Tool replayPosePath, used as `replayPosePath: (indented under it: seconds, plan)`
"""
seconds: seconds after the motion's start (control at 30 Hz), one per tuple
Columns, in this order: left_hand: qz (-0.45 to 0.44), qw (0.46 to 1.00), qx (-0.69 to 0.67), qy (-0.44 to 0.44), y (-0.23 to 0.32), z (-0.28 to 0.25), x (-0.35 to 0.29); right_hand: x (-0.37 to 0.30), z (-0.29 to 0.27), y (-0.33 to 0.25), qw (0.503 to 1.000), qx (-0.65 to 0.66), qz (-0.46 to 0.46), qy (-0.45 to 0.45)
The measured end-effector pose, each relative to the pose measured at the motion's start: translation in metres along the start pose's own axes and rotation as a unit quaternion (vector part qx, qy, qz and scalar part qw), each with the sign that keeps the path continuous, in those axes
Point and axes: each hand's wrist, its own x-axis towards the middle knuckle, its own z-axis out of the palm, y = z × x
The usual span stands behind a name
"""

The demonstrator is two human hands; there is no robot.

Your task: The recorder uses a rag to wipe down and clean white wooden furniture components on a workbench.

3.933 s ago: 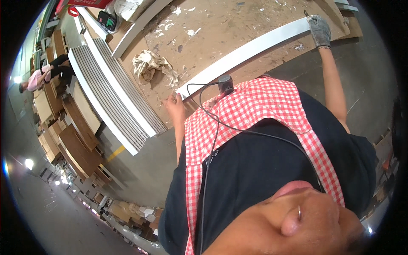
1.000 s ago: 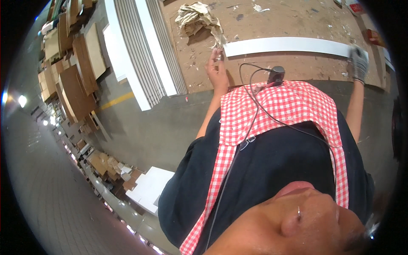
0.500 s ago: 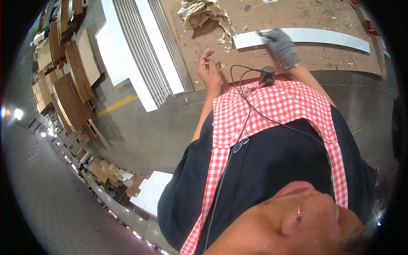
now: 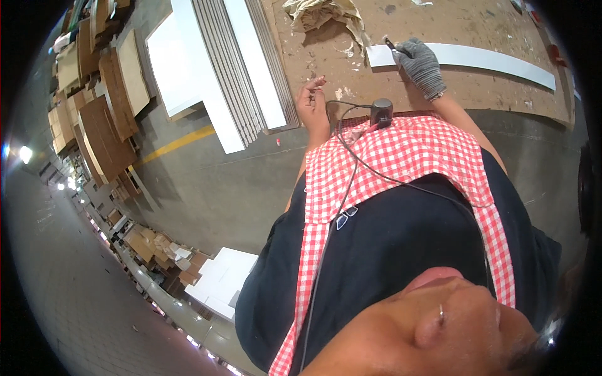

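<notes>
A long white strip [image 4: 495, 61] lies flat across the brown workbench [image 4: 351, 106]. My right hand [image 4: 421, 69], in a grey knit glove, is over the strip near its left end. It grips a small dark slim-handled tool [image 4: 390, 44], which points away past the strip's far edge; its exact kind is too small to make out. My left hand [image 4: 312, 103] is bare, with loosely bent fingers and nothing visible in it. It hovers by the bench's near edge, between the strip and a stack of white-faced boards [image 4: 251, 69].
Crumpled cream cloth [image 4: 329, 15] sits at the far side of the bench. A black device [image 4: 381, 113] with a cable hangs at my checked apron [image 4: 401, 150]. Brown panels [image 4: 103, 131] stand on the left, beyond a yellow floor line [image 4: 175, 147].
My right hand has slowed from a blur at the strip's left end, and the dark tool now shows clearly. The bench and boards appear shifted slightly right and up. My left hand stays loosely bent.
</notes>
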Motion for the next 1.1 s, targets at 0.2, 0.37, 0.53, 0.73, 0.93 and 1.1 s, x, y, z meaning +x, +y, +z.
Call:
replayPosePath:
  seconds: [0.2, 0.37, 0.53, 0.73, 0.93, 1.1]
  plan:
    - [0.006, 0.999, -0.029, -0.017, -0.005, 0.004, 0.008, -0.022, 0.006, -0.065, 0.986, 0.015, -0.057, -0.157]
    - [0.027, 0.999, 0.031, -0.031, 0.006, 0.006, 0.013, -0.015, -0.015, -0.040, 0.999, 0.028, 0.027, 0.015]
    - [0.066, 0.996, -0.022, -0.056, 0.002, 0.027, 0.029, -0.034, 0.014, -0.056, 0.985, 0.051, -0.102, -0.126]
    - [0.172, 0.950, 0.223, -0.132, 0.021, 0.073, 0.037, -0.006, -0.031, -0.041, 0.997, -0.039, -0.037, -0.047]
    - [0.290, 0.881, 0.362, -0.090, 0.005, 0.104, 0.048, 0.004, -0.069, 0.113, 0.942, -0.262, -0.152, 0.148]
    - [0.331, 0.872, 0.338, -0.127, 0.019, 0.161, 0.046, -0.046, -0.362, 0.335, 0.875, -0.298, 0.250, 0.288]
